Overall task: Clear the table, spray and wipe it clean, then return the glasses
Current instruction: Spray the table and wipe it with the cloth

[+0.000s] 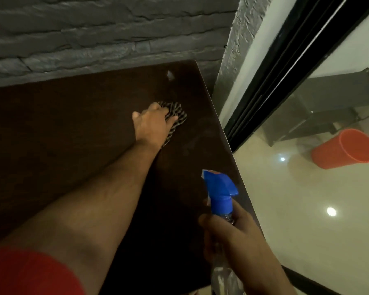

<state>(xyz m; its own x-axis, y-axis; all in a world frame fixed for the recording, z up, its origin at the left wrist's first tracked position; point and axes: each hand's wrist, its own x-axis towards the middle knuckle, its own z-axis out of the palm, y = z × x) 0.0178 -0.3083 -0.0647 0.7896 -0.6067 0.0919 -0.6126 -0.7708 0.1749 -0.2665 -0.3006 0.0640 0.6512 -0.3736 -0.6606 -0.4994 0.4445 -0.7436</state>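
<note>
Now we look down over our two bare arms at a dark brown wooden table (62, 128) set against a grey stone-textured wall (94, 33). Our left hand (150, 122) reaches out toward the far right part of the tabletop, fingers curled around a crumpled black-and-white striped cloth (176, 116) and pressing it flat against the wood. A short red sleeve (24, 273) shows at the lower left. Our right hand (228, 237) is close to us, near the table's right edge, wrapped firmly round the neck of a clear plastic spray bottle with a blue trigger head (219, 192), nozzle pointing toward the table. A small pale smear (170, 75) sits near the far right corner. Beyond a black-framed glass panel (285, 71) on the right, an orange plastic bucket (345, 149) stands on a glossy cream floor (307, 231). We see no glasses.
</note>
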